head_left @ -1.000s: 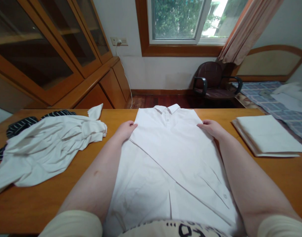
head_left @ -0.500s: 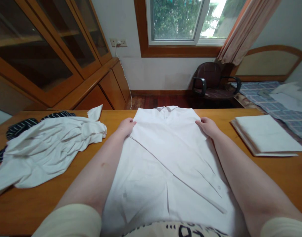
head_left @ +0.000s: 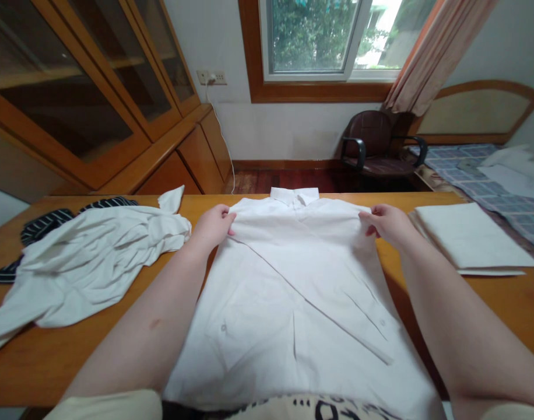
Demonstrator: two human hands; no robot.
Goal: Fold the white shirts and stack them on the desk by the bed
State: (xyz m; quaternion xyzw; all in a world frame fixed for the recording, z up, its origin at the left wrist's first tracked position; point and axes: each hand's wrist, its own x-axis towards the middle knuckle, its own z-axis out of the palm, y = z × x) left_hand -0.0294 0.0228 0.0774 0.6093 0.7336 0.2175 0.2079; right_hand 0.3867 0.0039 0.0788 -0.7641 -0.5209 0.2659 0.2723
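A white collared shirt [head_left: 293,280] lies face down on the wooden table [head_left: 118,344] right in front of me, its sleeves folded across the back and its collar at the far edge. My left hand [head_left: 212,226] pinches the shirt's left shoulder. My right hand [head_left: 387,224] pinches the right shoulder. Both hands lift the shoulder edge slightly off the table.
A crumpled white shirt [head_left: 83,256] lies at the left, with a dark striped garment [head_left: 44,224] behind it. Folded white shirts [head_left: 463,239] are stacked at the right. Beyond the table are a brown armchair [head_left: 376,146], a wooden cabinet [head_left: 96,99] and a bed [head_left: 494,169].
Both hands have closed on the shirt's shoulders and moved apart and away from me, pulling the top of the shirt wider and raising it a little.
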